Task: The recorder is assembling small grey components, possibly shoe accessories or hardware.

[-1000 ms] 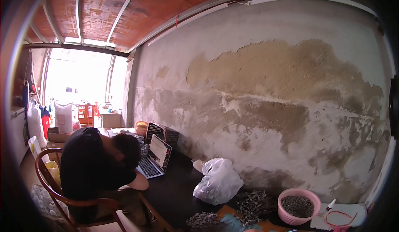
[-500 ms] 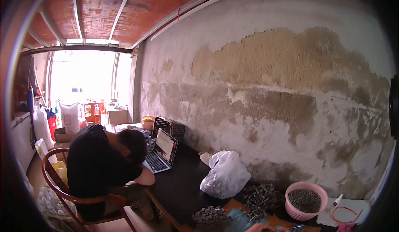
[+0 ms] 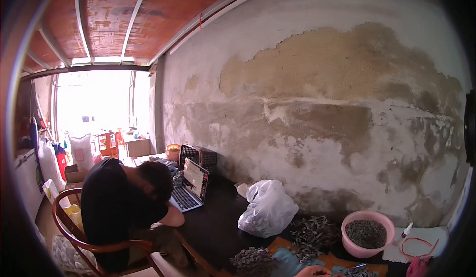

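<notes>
Only the upper part of my left hand (image 3: pixel 312 271) shows, at the lower edge; most of its fingers are cut off, so their grip cannot be made out. It lies over a blue cloth or sheet (image 3: pixel 287 263) on a brown board (image 3: pixel 327 261). Just right of it is a heap of small dark grey pieces, with a slim blue and silver tool (image 3: pixel 358 265) lying on it. Behind the hand is a tangled pile of dark grey strips (image 3: pixel 313 233). Another grey heap (image 3: pixel 253 261) sits to the left. My right hand is out of view.
A pink basket (image 3: pixel 349 245) of grey bits stands at right, beside a small white bottle (image 3: pixel 407 229), red cord (image 3: pixel 402 249) and pink cloth (image 3: pixel 419 267). Farther back are a white plastic bag (image 3: pixel 267 210), laptop (image 3: pixel 191 190) and a seated person (image 3: pixel 114 202) bent over the table.
The view has tilted and shifted slightly, so slightly more of my left hand shows at the lower edge. The seated person and the things on the table appear to stay put.
</notes>
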Demonstrator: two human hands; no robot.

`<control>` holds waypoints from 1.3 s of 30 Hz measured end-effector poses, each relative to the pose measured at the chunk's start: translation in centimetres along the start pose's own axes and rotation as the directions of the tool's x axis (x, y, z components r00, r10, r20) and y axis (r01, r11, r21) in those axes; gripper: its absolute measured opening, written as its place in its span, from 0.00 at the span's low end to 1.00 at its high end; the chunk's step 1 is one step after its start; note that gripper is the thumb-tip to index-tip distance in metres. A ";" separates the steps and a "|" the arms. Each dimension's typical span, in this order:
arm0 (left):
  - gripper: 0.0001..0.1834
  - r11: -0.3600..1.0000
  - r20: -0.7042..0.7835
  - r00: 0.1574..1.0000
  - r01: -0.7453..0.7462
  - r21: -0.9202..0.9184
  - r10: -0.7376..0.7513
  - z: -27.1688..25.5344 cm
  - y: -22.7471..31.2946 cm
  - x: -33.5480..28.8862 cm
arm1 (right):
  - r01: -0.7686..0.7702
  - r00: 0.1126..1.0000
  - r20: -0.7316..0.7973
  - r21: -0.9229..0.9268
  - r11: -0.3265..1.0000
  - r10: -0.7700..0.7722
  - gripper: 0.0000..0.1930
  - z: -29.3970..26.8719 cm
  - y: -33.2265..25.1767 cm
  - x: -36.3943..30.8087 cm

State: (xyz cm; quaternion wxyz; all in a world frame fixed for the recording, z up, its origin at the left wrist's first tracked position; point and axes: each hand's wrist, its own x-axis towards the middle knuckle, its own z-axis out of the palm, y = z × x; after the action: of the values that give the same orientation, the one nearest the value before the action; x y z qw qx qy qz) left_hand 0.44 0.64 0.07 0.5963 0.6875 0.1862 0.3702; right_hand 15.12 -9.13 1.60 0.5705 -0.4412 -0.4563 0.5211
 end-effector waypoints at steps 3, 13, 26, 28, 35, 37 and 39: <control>0.07 0.996 0.022 1.000 0.013 -0.087 -0.011 0.1 0.6 -0.4 | -0.033 0.999 -0.019 0.024 0.999 0.033 0.11 -0.3 0.2 0.0; 0.07 0.936 0.051 0.985 0.170 -0.307 -0.162 0.3 1.1 -0.9 | -0.119 0.993 0.029 0.270 0.956 0.116 0.08 -0.5 0.7 0.1; 0.07 0.924 0.105 0.975 0.219 -0.315 -0.195 0.5 1.7 -0.3 | -0.142 0.989 0.067 0.263 0.954 0.129 0.07 -1.2 1.0 0.8; 0.08 0.970 0.043 0.986 0.168 -0.177 -0.163 0.5 1.3 -0.4 | -0.143 0.990 0.043 0.257 0.956 0.137 0.07 -1.3 1.0 0.6; 0.07 0.972 0.051 0.986 0.165 -0.170 -0.158 0.5 1.3 -1.2 | 0.392 0.915 0.219 -0.292 0.872 -0.338 0.05 -0.9 -0.4 -0.2; 0.08 0.978 0.041 0.989 0.148 -0.145 -0.144 0.3 1.2 -1.1 | 0.281 0.952 0.184 -0.203 0.938 -0.246 0.05 -0.8 -0.6 -0.3; 0.08 0.979 0.045 0.987 0.157 -0.132 -0.152 0.2 1.1 -0.9 | 0.155 0.977 0.163 -0.108 0.982 -0.137 0.05 -0.8 -0.5 -0.1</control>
State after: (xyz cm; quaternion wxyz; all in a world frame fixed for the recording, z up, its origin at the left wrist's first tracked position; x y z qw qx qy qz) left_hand -0.24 -0.33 0.81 0.6718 0.6352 0.2031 0.3225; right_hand 16.01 -9.26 1.94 0.5424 -0.3982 -0.5612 0.4821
